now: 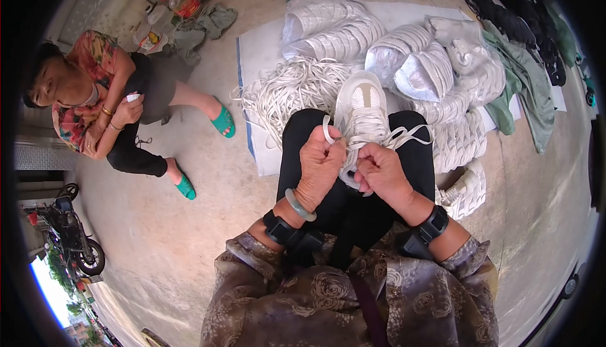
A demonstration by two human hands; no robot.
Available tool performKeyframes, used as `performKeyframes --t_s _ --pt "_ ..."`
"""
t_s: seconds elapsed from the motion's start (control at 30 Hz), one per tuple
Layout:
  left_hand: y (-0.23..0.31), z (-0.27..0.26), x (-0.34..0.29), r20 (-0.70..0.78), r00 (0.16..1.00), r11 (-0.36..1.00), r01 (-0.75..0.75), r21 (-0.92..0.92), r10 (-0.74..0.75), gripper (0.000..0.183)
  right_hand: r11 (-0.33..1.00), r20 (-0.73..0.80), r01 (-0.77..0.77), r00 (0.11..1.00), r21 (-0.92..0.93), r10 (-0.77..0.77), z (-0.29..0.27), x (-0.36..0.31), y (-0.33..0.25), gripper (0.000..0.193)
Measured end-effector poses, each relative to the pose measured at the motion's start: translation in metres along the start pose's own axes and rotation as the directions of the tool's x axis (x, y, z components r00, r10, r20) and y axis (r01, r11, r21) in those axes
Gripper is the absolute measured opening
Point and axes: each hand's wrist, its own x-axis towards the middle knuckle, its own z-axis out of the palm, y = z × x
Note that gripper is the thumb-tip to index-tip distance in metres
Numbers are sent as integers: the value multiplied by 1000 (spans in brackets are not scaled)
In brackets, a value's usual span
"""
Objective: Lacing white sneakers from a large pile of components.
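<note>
A white sneaker rests between my knees, its toe pointing away from me. White shoelace runs across its eyelets, with a loose loop hanging out to the right. My left hand is closed at the shoe's left side, pinching a lace whose end curls up above the fingers. On the right side of the opening, my right hand is closed with its fingertips at the shoe's collar; what they grip is hidden. Just beyond my left knee lies a tangled heap of white laces.
Stacks of white shoe uppers cover a white sheet ahead, and more white shoes stand right of my knee. A person in green slippers sits at left. Green cloth lies far right; a motorcycle is parked at left.
</note>
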Motion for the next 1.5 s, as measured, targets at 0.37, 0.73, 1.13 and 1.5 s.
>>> performKeyframes --t_s 0.37,0.73,1.13,1.5 --pt "-13 -4 9 -1 998 987 -68 145 69 16 999 -13 2 1000 44 -1 1 3 2 7" --pt "-6 0 20 237 928 780 -369 505 286 19 996 -12 -23 1000 82 24 2 8 7 13" --pt "-12 4 8 57 968 886 -248 392 246 7 949 -99 194 970 -250 -224 7 1 20 7" --pt "5 -7 -19 -36 993 986 110 -122 -116 6 940 100 127 990 -317 -100 -95 -100 32 8"
